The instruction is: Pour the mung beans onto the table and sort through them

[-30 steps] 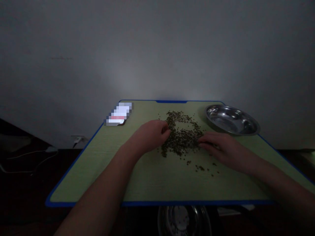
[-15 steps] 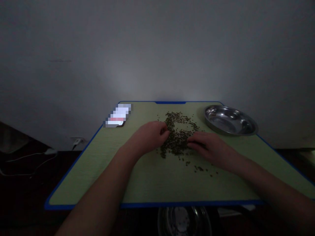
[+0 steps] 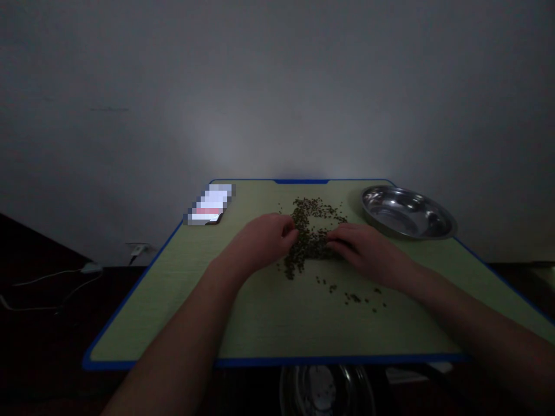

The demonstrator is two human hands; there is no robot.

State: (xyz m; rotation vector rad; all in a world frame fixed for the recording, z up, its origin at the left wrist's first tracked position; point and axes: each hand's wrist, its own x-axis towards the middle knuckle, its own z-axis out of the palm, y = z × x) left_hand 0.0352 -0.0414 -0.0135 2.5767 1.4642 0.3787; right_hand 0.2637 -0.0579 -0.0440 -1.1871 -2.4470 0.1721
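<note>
Small dark brown and greenish seeds or dried grains (image 3: 299,225) lie in a loose, ragged pile on the pale green table (image 3: 260,323). My left hand (image 3: 273,238) rests at the pile's left edge, fingers curled in towards the thumb; what they hold, if anything, is hidden. From the right my right hand (image 3: 364,249) reaches into the pile, its fingers close together and the thumb just below them. Its fingertips touch the grains, and I cannot make out whether any are pinched. A thin scatter of grains lies nearer me, below the right hand.
A shallow steel bowl (image 3: 407,214) stands at the table's back right. At the back left lies a phone (image 3: 212,203) with a lit screen. Below the front edge is another steel bowl (image 3: 327,390). A plug and white cables (image 3: 92,268) are left of the table, against the wall.
My right hand has moved slightly up and away from me across the grains, uncovering a strip of table below the pile. My left hand has stayed nearly still.
</note>
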